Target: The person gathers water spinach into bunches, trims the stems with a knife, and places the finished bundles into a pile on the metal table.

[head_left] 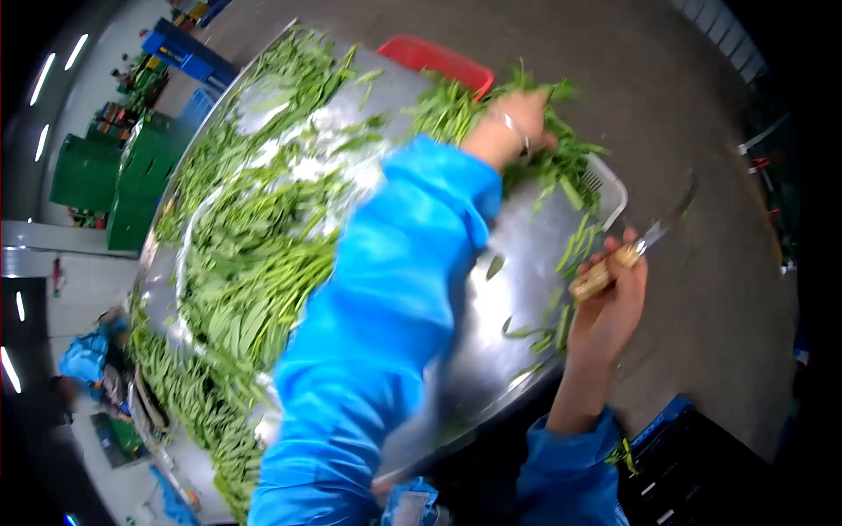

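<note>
My left hand [519, 123], a bracelet at its wrist, is closed around a bunch of leafy greens [566, 158] at the far right part of the metal table [504, 263]. Its fingertips are partly hidden in the leaves. Lower right, beside the table's edge, my right hand [614, 294] grips a knife by its wooden handle [593, 282], with the blurred blade pointing up and right. Cut stems lie on the table near the knife. A large heap of long-stemmed greens [254, 254] covers the table's left side.
A red basket [434, 61] stands at the table's far edge, and a white basket [611, 188] at its right edge. Black crates [693, 465] sit at the lower right. Green crates [145, 175] stand on the left. Another person in blue [86, 355] is at far left.
</note>
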`<state>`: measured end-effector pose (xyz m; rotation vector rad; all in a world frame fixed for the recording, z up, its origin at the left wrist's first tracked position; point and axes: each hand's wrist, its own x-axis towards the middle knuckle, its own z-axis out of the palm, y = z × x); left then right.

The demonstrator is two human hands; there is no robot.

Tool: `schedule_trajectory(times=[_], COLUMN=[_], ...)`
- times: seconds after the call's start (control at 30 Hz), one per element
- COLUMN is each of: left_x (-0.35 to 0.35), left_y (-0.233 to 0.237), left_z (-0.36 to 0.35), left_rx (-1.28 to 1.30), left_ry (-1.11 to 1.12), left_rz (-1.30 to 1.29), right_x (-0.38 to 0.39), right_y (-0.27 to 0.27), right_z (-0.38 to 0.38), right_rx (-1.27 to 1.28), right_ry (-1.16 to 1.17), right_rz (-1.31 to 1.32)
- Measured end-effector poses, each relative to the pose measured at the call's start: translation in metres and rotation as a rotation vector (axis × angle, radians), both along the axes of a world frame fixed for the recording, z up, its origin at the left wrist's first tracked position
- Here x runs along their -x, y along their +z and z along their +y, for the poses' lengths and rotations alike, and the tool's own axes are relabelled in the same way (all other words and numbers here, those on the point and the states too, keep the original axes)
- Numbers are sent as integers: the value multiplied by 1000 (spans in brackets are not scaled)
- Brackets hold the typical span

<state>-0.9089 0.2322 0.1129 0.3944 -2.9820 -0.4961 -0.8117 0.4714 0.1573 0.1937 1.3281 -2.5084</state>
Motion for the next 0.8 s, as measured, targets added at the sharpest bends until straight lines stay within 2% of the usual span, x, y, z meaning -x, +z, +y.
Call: schedule_trajectory(times=[0.03,0.07,0.13,0.17,0.2,0.23,0.3,0.37,0.4,0.43,0.47,0.53,0.57,0.6,0.63,0.67,0.73,0.8], left_x=[-18,-32,-75,-95,-123,-145,-178,-213,-242,-265,-284,-329,-360,-394,-396,-431,-455,-468], left_y=[35,52,91,102,74,105,137,110,93,95,104,71,57,35,49,11,29,43], left_z=[-4,-21,-47,-61,-95,-85,-81,-108,-104,-101,-82,-92,-96,-80,-53,-68,-42,-53], left_rx=[141,121,-132,124,361,88,6,391,711,734,674,299,130,517,252,-106,13,-221], left_ry=[-33,-5,27,-170,-322,-112,5,-189,-48,-64,7,290,173,120,352,390,261,185], left_rz=[-57,-106,-275,-243,156,-172,-397,-204,-150,-340,-543,-630,-509,-238,-701,-578,-315,-250], right_x=[-2,-5,-14,-17,-22,-26,-33,-36,-37,-38,-39,-45,-48,-51,-54,-55,-58,-65], right_y=[-1,-2,-1,1,2,3,3,-1,-3,-3,-3,-2,0,3,3,2,2,2], right_z=[1,-1,-5,-9,-12,-15,-18,-20,-19,-19,-18,-18,-19,-21,-22,-22,-24,-24], right_rx=[-8,-6,-9,-8,-9,-11,-15,-35,-46,-36,-26,-15,-14,-12,-26,-41,-64,-96], right_ry=[45,89,154,185,227,270,328,359,375,376,376,386,399,413,436,459,480,485], right_rz=[22,48,2,-6,-11,-15,-23,-14,-10,-15,-23,-36,-35,-32,-34,-32,-15,6])
